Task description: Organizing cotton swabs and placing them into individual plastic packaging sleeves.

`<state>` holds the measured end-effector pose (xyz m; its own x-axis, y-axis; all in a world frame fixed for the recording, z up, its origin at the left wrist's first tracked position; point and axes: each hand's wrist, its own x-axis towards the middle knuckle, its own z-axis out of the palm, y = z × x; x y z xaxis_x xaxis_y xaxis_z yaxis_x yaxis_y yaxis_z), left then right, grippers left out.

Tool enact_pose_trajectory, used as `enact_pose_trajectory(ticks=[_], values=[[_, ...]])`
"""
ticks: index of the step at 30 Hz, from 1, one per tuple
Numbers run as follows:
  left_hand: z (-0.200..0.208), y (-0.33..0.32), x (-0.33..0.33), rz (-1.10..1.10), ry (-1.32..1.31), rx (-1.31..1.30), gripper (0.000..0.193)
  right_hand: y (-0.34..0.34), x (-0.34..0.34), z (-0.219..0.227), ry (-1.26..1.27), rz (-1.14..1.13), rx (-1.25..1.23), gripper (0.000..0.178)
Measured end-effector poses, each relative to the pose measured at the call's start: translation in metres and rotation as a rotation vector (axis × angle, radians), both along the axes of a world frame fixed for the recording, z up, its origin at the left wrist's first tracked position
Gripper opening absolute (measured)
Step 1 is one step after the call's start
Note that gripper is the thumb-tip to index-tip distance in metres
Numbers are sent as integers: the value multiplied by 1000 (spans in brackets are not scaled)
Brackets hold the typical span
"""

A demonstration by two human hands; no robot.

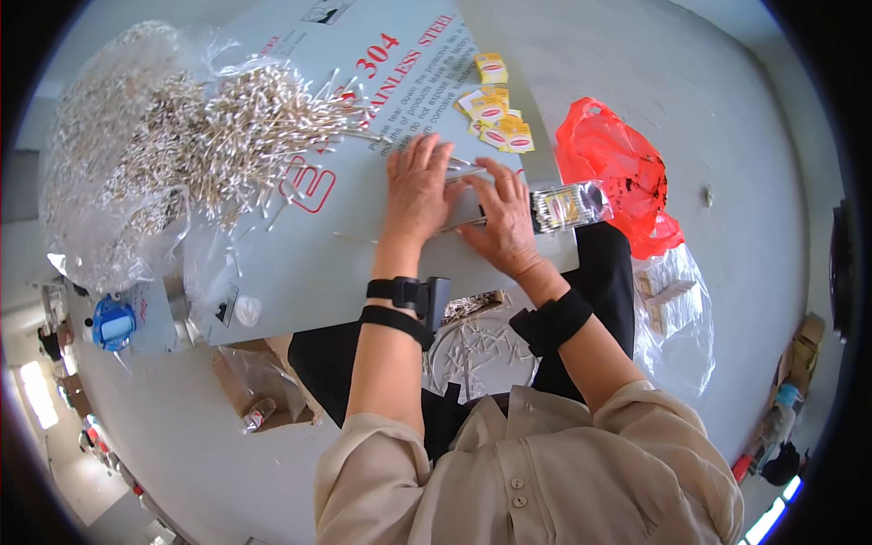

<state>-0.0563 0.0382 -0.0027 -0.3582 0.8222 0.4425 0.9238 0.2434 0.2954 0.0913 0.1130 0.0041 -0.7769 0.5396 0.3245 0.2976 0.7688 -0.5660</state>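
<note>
My left hand (420, 195) lies palm down on the metal sheet (318, 263), fingers stretched forward. Just right of it, my right hand (504, 222) has its fingers apart and bent. A few loose cotton swabs (463, 167) show between and under the hands; how far the fingers press on them is hidden. Beside the right hand's outer edge lies a clear packet of cotton swabs (565, 207) with a yellow label. Left of my hands spreads a big heap of cotton swabs (245, 136), spilling from a clear plastic bag (95, 173). Several small yellow-and-white cards (495, 118) lie beyond my right hand.
A red plastic bag (613, 173) sits right of the sheet, with a clear bag of white packs (677, 304) nearer me. Below the sheet's near edge are a cardboard box (259, 381) and a round container holding swabs (481, 359). A blue object (113, 322) stands at the left corner.
</note>
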Motion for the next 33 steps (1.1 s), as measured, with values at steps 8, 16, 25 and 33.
enact_pose_trajectory(ticks=[8, 16, 25, 33], values=[[-4, -31, 28, 16, -216, -144, 45, 11, 2, -17, -34, 138, 32, 68], [-13, -70, -124, 553, -83, 60, 72, -6, 8, -9, -47, 142, -13, 54], [6, -31, -113, 642, -245, -343, 44, -2, 11, -8, -51, 139, -29, 51], [-6, -44, -15, 450, -11, -167, 61, -4, 11, -11, 29, 151, -5, 38]])
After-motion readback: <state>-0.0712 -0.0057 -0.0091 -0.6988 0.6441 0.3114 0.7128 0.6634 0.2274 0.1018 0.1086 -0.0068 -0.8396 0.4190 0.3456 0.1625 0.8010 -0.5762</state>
